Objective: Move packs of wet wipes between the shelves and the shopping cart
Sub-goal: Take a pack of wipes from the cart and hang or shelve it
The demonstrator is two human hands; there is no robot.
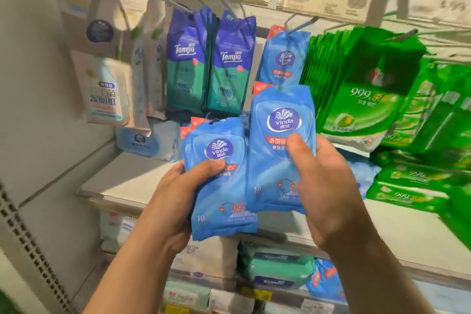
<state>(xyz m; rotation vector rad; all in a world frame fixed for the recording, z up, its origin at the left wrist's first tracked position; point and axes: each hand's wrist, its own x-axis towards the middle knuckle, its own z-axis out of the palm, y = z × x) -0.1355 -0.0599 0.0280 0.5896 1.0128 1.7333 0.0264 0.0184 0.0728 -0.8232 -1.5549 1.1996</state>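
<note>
The left hand (187, 190) grips a small stack of blue Vinda packs (220, 178), thumb pressed across the front pack and fingers curled behind; red corner tabs fanning out at the top suggest about three packs, though the exact count is hard to read. The right hand (328, 187) pinches a single blue Vinda pack (279, 150), thumb on its face, its top edge just below one more blue pack hanging on its peg (281, 57) directly above. No shopping cart is in view, so I cannot tell which way the packs are travelling. The main risk, as I judge it, lies in the left hand: slick film packs held only by thumb pressure could slide apart and drop if the grip loosens or the hand tilts. The right-hand pack could also snag or miss the peg's tip if its hang hole is lined up badly. Above the left hand hang two rows of dark blue Tempo packs (211, 64); beyond the right hand hangs a thick row of green packs (362, 89), too many and too blurred to count.
</note>
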